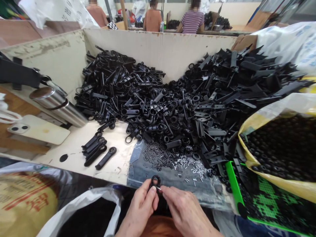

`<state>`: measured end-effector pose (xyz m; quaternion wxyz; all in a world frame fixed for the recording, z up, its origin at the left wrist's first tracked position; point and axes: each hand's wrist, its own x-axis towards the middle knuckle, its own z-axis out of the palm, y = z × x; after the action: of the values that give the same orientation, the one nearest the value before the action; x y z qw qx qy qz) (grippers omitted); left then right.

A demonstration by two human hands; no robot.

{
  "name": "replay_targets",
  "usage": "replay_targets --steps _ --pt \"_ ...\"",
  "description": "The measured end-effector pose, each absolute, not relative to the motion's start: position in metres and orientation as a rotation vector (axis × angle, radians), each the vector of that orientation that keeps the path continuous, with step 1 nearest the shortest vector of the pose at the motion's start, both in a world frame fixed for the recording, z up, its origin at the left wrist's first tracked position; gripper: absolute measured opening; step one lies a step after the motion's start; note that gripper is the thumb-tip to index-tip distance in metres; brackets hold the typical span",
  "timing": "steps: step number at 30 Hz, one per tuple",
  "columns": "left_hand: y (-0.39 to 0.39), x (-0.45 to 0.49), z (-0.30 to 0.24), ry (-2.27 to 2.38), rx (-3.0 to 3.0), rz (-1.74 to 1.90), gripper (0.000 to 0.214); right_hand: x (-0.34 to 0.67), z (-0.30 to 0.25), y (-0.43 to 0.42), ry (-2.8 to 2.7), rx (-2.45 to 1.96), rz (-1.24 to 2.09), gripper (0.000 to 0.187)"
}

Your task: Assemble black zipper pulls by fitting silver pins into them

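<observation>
Near the front edge of the bench, my left hand [141, 204] grips a black plastic part with a ring-shaped end [156, 179] between thumb and fingers. Against the side of that part, my right hand [184, 208] pinches a small silver pin [159, 189]. The rest of the black part is hidden by my fingers. Just beyond my hands, loose silver pins [191, 165] and tiny dark pieces [154, 155] lie on a dark cloth [170, 177]. To the left, several black ring-ended handles [106, 158] lie side by side on the pale board.
Large heaps of black handles [116, 79] and flat black pieces [234, 75] fill the back. A steel flask [69, 112] and a phone [40, 129] lie left. At right are a yellow bag [247, 131] and a green tray [234, 186]; a white bag [74, 210] hangs front left. People sit beyond.
</observation>
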<state>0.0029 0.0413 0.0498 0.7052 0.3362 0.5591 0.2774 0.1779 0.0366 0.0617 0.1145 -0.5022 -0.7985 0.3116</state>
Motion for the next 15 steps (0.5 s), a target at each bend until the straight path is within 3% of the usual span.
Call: replay_targets --steps 8,15 --pt "0.039 0.016 0.053 1.308 0.535 0.750 0.064 0.168 0.074 0.044 -2.653 -1.750 0.886 0.044" --pt "0.036 0.015 0.051 1.338 0.490 0.771 0.063 0.167 0.080 0.049 -2.778 -1.711 0.932 0.035"
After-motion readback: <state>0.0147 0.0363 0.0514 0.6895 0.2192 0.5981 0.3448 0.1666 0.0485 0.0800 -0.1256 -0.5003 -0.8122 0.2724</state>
